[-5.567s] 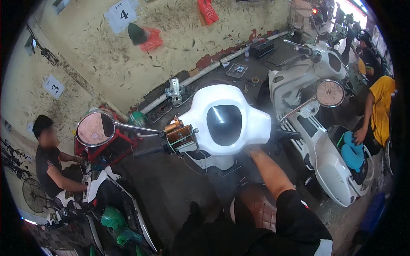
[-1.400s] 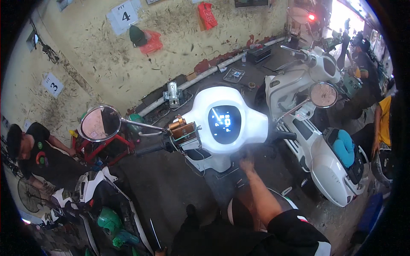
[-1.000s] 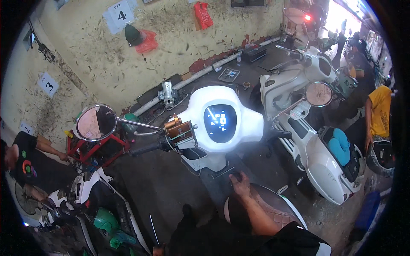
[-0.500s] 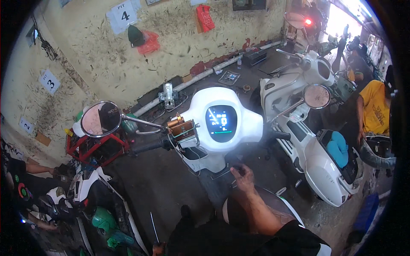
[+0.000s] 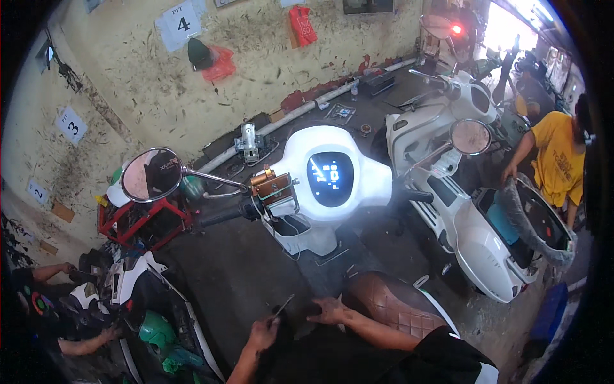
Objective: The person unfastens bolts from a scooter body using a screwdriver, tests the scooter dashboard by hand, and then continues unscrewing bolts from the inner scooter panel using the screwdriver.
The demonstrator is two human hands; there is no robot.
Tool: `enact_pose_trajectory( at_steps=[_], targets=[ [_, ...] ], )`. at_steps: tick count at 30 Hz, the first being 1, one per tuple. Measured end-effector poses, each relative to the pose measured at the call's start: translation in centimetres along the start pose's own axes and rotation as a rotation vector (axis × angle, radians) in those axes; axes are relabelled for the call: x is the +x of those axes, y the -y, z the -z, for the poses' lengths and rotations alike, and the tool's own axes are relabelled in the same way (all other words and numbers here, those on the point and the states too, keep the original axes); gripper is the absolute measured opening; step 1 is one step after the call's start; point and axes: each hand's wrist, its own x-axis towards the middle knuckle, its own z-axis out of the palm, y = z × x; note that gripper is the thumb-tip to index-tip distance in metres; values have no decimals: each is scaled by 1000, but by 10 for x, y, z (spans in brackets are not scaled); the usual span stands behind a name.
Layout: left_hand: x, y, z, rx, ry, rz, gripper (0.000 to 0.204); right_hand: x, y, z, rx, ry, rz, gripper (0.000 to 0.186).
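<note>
My left hand (image 5: 264, 334) is closed on a slim metal tool (image 5: 284, 305), its shaft angled up toward the right. Just right of it my right hand (image 5: 326, 310) has its fingers apart, beside the brown quilted seat (image 5: 390, 297), with nothing visible in it. In front of me stands a white scooter head (image 5: 364, 192) with a lit dash display (image 5: 329, 176), a chrome mirror (image 5: 151, 174) on a stalk, a black left grip (image 5: 220, 214) and a brass-coloured fitting with wires (image 5: 268, 187) beside the display.
At right, a person in yellow (image 5: 553, 153) holds a dark seat-like piece (image 5: 540, 221) over another white scooter (image 5: 483, 265). At left, a co-worker's arm (image 5: 77, 345) is by a scooter with a green helmet (image 5: 155, 331). A red stand (image 5: 125, 227) is near the wall.
My right hand has come down and left from under the scooter head. My left hand has risen with the tool. The person in yellow has lifted the dark piece over the neighbouring scooter.
</note>
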Motion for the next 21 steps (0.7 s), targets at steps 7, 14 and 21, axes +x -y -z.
enact_pose_trajectory(
  at_steps=[7, 14, 21],
  targets=[
    [28, -103, -7, -397, 177, -381, 36, -5, -12, -40, 393, -43, 94, 70],
    [26, -124, -11, -356, 346, -444, 33, -55, -16, -46, 584, -412, 68, 51],
    [57, -144, 37, -310, -349, -598, 33, -85, -37, -63, 848, -906, -576, 39]
  ],
)
